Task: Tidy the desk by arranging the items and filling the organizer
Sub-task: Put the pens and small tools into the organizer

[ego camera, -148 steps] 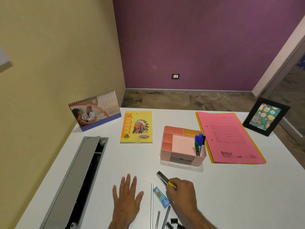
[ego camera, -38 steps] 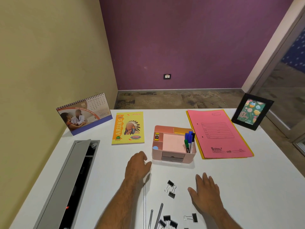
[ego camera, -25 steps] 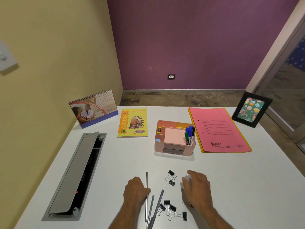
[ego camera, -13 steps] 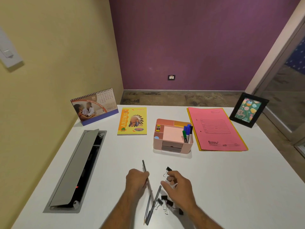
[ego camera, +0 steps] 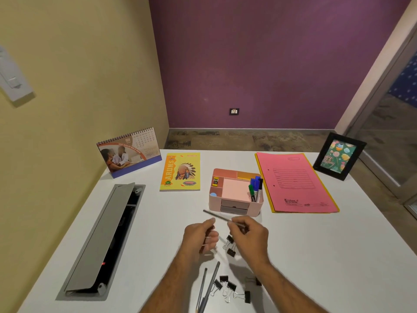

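The pink organizer [ego camera: 234,210] stands mid-desk holding markers [ego camera: 256,188], a yellow sharpener [ego camera: 216,181] and a pink note pad [ego camera: 235,188]. Just in front of it my right hand [ego camera: 249,236] pinches a thin grey pen [ego camera: 216,215], lifted off the desk, its tip pointing left. My left hand [ego camera: 199,237] hovers beside it with fingers loosely curled and apart from the pen. Two more grey pens [ego camera: 208,285] lie near the front edge. Two black binder clips [ego camera: 230,245] lie under my hands, and several more binder clips [ego camera: 230,289] lie nearer me.
A grey cable tray [ego camera: 101,240] with its lid raised runs along the left side. At the back stand a desk calendar [ego camera: 129,152] and a picture frame [ego camera: 339,155], with a yellow notebook [ego camera: 180,171] and a pink folder [ego camera: 295,181] lying flat between them.
My left hand picked a grey pen off the desk and lifted it. The pen now sits in my right hand's pinch, nearer the organizer, and my left hand has let go.
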`<state>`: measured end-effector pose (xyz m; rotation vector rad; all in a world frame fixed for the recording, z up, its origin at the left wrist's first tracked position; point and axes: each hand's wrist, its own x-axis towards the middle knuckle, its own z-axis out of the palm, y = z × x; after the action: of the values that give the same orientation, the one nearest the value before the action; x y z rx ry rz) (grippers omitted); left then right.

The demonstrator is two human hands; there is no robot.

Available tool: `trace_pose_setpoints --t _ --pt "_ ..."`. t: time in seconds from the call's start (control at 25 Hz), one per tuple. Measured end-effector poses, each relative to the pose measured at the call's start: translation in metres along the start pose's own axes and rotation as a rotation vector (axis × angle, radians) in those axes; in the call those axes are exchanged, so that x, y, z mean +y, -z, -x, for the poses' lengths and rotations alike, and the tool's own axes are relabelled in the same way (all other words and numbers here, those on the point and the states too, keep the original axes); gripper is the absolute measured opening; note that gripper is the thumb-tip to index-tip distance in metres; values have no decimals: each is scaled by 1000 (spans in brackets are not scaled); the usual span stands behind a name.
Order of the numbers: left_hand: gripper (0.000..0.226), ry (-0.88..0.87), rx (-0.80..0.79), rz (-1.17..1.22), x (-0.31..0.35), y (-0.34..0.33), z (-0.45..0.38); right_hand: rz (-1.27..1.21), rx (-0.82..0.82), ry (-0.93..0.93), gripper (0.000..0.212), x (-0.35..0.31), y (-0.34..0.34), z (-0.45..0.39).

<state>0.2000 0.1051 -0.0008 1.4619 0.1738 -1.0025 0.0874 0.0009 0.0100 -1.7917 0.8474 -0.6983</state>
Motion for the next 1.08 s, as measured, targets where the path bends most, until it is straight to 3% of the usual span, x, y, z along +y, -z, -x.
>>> trace_pose_setpoints --t 0.2,0.32,0.6,1.08 --pt "37 -108 7 -1029 -10 32 -16 13 178 81 12 -37 14 -75" --pt "44 -22 -76 -1308 -22 36 -19 162 183 123 16 -52 13 -115" --pt "45 6 -110 -1376 -35 31 -37 587 -44 95 26 -43 -4 -169" --pt "40 74 -67 -1349 -38 30 -48 659 -122 22 21 -18 -24 -197"
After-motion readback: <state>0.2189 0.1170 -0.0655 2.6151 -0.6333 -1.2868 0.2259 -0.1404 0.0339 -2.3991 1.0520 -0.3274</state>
